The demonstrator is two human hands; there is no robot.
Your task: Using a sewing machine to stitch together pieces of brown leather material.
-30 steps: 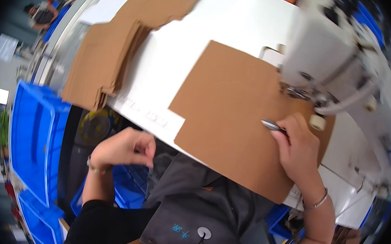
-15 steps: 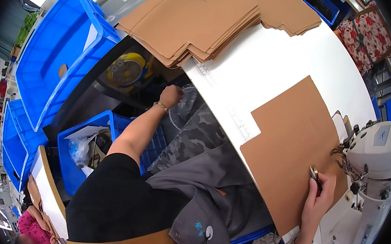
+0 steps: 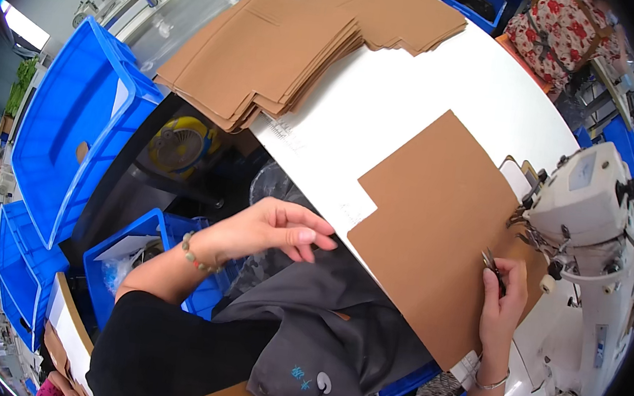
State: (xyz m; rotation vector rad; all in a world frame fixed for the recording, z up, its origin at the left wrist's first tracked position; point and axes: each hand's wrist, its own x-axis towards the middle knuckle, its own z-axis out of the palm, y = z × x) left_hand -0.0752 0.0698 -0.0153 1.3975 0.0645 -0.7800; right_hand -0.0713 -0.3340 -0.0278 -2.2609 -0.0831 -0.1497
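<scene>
White table point(image 3: 420, 101), snips point(image 3: 489, 261) (small) between fingers point(image 3: 501, 273)

I count two hands: my left hand point(image 3: 271, 228) and my right hand point(image 3: 503, 299). I see one small metal tool point(image 3: 489, 261) in my right hand. There is one big brown card sheet point(image 3: 438, 226) lying by itself, and one pile of brown card sheets point(image 3: 302, 42), too many to count. I see one white sewing machine point(image 3: 591, 204), one white table point(image 3: 420, 101), one yellow fan point(image 3: 182, 145), and three blue bins point(image 3: 69, 126) on my left.
</scene>
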